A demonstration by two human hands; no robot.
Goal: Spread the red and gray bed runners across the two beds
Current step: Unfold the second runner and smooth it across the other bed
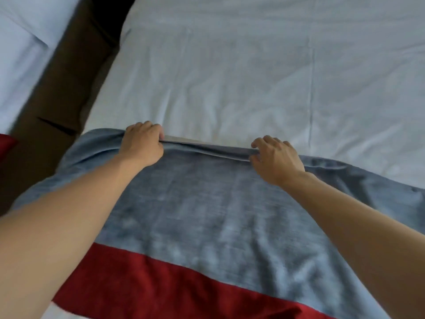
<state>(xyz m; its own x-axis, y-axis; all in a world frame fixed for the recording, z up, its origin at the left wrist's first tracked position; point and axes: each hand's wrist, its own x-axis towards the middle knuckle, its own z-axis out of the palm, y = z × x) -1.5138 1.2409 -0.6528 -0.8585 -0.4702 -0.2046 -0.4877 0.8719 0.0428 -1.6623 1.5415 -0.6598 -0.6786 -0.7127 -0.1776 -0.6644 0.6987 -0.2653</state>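
A gray bed runner with a red band [195, 215] lies across the near end of a bed with a white sheet [230, 77]. Its red band [142, 286] runs along the near side. My left hand [141, 143] grips the runner's far edge at the left. My right hand [276, 157] pinches the same far edge further right. Between the hands the edge is pulled into a taut fold showing a pale underside. A second white bed [20, 54] stands at the left, with a bit of red cloth [5, 143] at its near end.
A brown floor gap [69, 77] separates the two beds. The white sheet beyond the runner is wrinkled, with nothing on it.
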